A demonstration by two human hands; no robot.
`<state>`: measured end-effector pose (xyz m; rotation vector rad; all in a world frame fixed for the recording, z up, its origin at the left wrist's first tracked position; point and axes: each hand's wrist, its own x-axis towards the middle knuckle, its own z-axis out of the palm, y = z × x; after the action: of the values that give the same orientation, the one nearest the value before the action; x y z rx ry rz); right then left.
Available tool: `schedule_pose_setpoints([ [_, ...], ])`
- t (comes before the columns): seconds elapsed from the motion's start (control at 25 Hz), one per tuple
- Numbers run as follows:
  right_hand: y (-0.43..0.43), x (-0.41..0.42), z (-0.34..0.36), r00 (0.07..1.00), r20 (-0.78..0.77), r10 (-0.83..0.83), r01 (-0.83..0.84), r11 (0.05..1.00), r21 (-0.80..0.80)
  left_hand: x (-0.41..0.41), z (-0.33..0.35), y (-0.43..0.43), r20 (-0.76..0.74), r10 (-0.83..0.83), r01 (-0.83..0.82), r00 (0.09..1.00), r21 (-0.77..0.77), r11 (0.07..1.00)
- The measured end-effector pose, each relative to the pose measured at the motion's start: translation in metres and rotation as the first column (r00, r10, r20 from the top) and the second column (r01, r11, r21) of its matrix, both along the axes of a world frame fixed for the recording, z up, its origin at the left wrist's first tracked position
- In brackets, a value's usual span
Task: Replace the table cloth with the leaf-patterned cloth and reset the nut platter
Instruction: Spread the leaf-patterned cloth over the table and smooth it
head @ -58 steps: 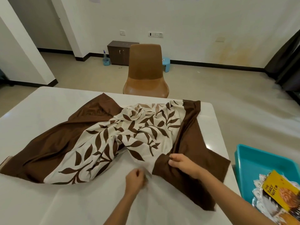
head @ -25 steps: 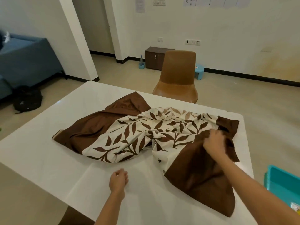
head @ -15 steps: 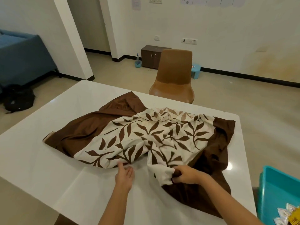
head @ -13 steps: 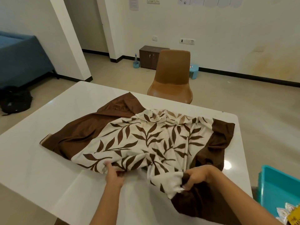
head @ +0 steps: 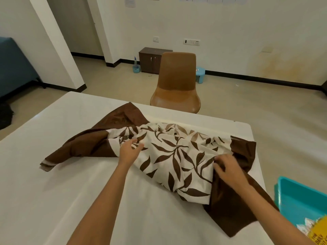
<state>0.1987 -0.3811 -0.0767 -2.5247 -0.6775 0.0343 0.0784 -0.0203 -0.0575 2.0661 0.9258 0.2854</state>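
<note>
The leaf-patterned cloth [head: 169, 156], cream with brown leaves and wide brown borders, lies crumpled across the middle of the white table [head: 53, 191]. My left hand [head: 130, 151] reaches into the cloth's left part, fingers loosely spread over a fold. My right hand [head: 228, 169] grips bunched fabric where the cream panel meets the right brown border. At the far right a teal tray [head: 299, 198] holds a yellow nut packet [head: 318, 232] and part of a silver platter, mostly cut off by the frame.
A brown chair [head: 177, 85] stands just beyond the table's far edge. Behind it are a small dark cabinet [head: 150, 59] and a blue stool [head: 200, 71] by the wall. A blue sofa [head: 12, 68] sits at the left.
My left hand has moved from the near edge of the cloth up onto its left part. The cream panel now lies flipped toward me, and my right hand has shifted right along the border.
</note>
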Motion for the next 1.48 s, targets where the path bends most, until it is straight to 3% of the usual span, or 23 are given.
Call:
schedule_pose_setpoints([
  [0.08,0.019,-0.033,-0.013,0.949,-0.108,0.297,-0.314,0.929,-0.196,-0.005,-0.028,-0.013,-0.092,0.066,-0.063,0.994,0.037,0.997],
  [0.16,0.031,-0.052,-0.037,0.886,-0.129,0.445,-0.456,0.79,-0.409,-0.012,-0.061,-0.021,-0.206,0.201,-0.235,0.958,-0.155,0.96],
  [0.2,0.036,-0.057,-0.046,0.89,-0.097,0.446,-0.437,0.772,-0.461,-0.017,-0.076,-0.026,-0.243,0.254,-0.321,0.936,-0.299,0.899],
  [0.24,0.041,-0.06,-0.049,0.907,-0.055,0.417,-0.398,0.809,-0.433,-0.02,-0.089,-0.029,-0.252,0.265,-0.352,0.931,-0.423,0.835],
  [0.32,0.048,-0.062,-0.047,0.951,-0.023,0.309,-0.308,0.934,-0.178,-0.024,-0.103,-0.033,-0.215,0.265,-0.341,0.94,-0.62,0.707],
  [0.4,0.057,-0.057,-0.029,0.959,-0.173,0.223,-0.2,0.97,0.141,-0.024,-0.105,-0.032,-0.178,0.298,-0.322,0.938,-0.765,0.557],
  [0.48,0.065,-0.048,-0.001,0.877,-0.421,0.233,-0.092,0.94,0.328,-0.024,-0.094,-0.03,-0.152,0.371,-0.328,0.916,-0.818,0.472],
  [0.52,0.069,-0.043,0.011,0.83,-0.493,0.26,-0.068,0.925,0.373,-0.025,-0.082,-0.028,-0.117,0.443,-0.344,0.889,-0.809,0.477],
  [0.6,0.076,-0.039,0.028,0.811,-0.518,0.273,-0.091,0.933,0.349,-0.028,-0.049,-0.022,0.02,0.562,-0.39,0.827,-0.699,0.599],
  [0.72,0.096,-0.058,0.039,0.78,-0.554,0.29,-0.132,0.942,0.308,-0.045,0.017,-0.018,0.276,0.6,-0.404,0.751,-0.527,0.748],
  [0.84,0.128,-0.105,0.048,0.544,-0.685,0.486,-0.378,0.87,0.317,-0.08,0.056,-0.001,0.383,0.727,-0.475,0.57,-0.568,0.672],
  [0.92,0.152,-0.14,0.05,0.399,-0.747,0.532,-0.545,0.793,0.273,-0.114,0.052,0.023,0.245,0.842,-0.475,0.481,-0.734,0.485],
  [1.0,0.175,-0.177,0.045,0.211,-0.831,0.515,-0.639,0.716,0.281,-0.154,0.03,0.047,0.002,0.838,-0.359,0.546,-0.903,0.236],
  [1.08,0.192,-0.209,0.034,0.005,-0.893,0.45,-0.756,0.586,0.292,-0.196,0.012,0.06,-0.174,0.745,-0.344,0.644,-0.935,0.08],
  [1.16,0.199,-0.226,0.026,-0.127,-0.926,0.356,-0.869,0.409,0.276,-0.232,0.0,0.065,-0.261,0.659,-0.393,0.705,-0.918,0.058],
  [1.2,0.199,-0.23,0.024,-0.155,-0.933,0.325,-0.885,0.374,0.277,-0.247,-0.002,0.065,-0.296,0.62,-0.424,0.726,-0.904,0.064],
  [1.24,0.198,-0.231,0.022,-0.148,-0.929,0.34,-0.867,0.407,0.287,-0.261,0.001,0.065,-0.32,0.608,-0.446,0.726,-0.893,0.063],
  [1.28,0.196,-0.229,0.02,-0.063,-0.9,0.431,-0.811,0.503,0.298,-0.276,0.0,0.069,-0.324,0.627,-0.465,0.708,-0.882,0.069],
  [1.32,0.194,-0.224,0.017,0.143,-0.825,0.547,-0.713,0.635,0.298,-0.286,0.006,0.071,-0.309,0.672,-0.474,0.673,-0.877,0.072],
  [1.36,0.191,-0.217,0.011,0.431,-0.685,0.587,-0.587,0.759,0.281,-0.292,0.017,0.068,-0.276,0.735,-0.501,0.62,-0.86,0.1],
  [1.4,0.188,-0.204,0.003,0.683,-0.518,0.515,-0.455,0.855,0.251,-0.298,0.025,0.064,-0.213,0.81,-0.529,0.546,-0.837,0.136],
  [1.44,0.184,-0.189,-0.005,0.836,-0.386,0.39,-0.341,0.92,0.193,-0.3,0.031,0.056,-0.178,0.855,-0.589,0.488,-0.79,0.172],
  [1.48,0.18,-0.174,-0.011,0.904,-0.318,0.286,-0.26,0.958,0.122,-0.298,0.034,0.047,-0.177,0.884,-0.677,0.432,-0.712,0.188],
])
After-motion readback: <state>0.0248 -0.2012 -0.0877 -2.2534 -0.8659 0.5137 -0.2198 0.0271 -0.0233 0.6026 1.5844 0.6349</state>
